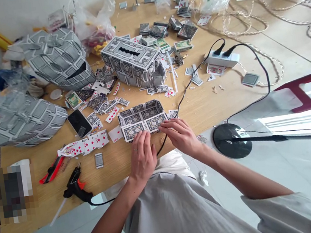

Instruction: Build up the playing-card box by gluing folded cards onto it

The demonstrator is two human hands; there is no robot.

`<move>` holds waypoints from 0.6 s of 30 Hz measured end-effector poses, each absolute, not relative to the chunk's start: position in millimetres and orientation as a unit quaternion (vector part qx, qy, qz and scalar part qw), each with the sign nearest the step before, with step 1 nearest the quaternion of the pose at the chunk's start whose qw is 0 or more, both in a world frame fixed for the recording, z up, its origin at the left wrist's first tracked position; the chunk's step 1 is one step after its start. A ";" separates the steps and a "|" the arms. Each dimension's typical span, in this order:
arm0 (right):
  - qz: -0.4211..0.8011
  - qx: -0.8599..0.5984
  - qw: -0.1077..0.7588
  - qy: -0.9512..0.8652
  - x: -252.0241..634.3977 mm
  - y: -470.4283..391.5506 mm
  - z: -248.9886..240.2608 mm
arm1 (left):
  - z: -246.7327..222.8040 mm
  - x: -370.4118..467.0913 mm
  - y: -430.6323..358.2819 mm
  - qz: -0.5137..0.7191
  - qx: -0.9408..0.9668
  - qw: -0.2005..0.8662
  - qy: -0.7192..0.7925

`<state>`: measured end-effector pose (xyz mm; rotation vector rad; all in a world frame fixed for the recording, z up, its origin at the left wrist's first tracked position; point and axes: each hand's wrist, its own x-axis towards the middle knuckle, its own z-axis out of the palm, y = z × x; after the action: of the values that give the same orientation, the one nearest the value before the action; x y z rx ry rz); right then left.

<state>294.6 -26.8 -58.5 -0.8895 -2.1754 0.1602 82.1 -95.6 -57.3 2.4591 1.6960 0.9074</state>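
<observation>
An open rectangular box made of playing cards (pixel 133 130) sits near the table's front edge, its grey patterned card backs facing out. My left hand (pixel 142 154) holds the lower edge of its front wall, fingers close together. At the right front corner my right hand (pixel 181 133) grips the same wall with bent fingers; what the fingertips do behind the wall is hidden. Left of the box lies a strip of joined face-up cards (pixel 86 144), and a single card (pixel 115 134) rests between them. A black cable (pixel 163 144) passes between my hands.
At left lie a hot glue gun (pixel 77 186), a red cutter knife (pixel 52 170) and a phone (pixel 79 123). Behind stand a slotted card box (pixel 131 54) and two card-woven baskets (pixel 56 57). A power strip (pixel 222 60) and rope (pixel 255 27) lie to the right.
</observation>
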 end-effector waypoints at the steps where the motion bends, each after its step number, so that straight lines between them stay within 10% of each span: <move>1: 0.062 -0.349 0.385 -0.852 294.4 -27.2 -59.2 | -57.7 81.4 -96.4 0.290 0.791 0.011 0.538; 18: 0.077 -0.280 0.326 -0.900 247.0 -13.0 -39.9 | -12.0 -6.7 -39.7 0.189 0.822 0.040 0.535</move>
<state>247.0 -13.0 -39.9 -0.7348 -2.3573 0.2028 -6.7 -39.7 -12.0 2.5190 1.6398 0.5787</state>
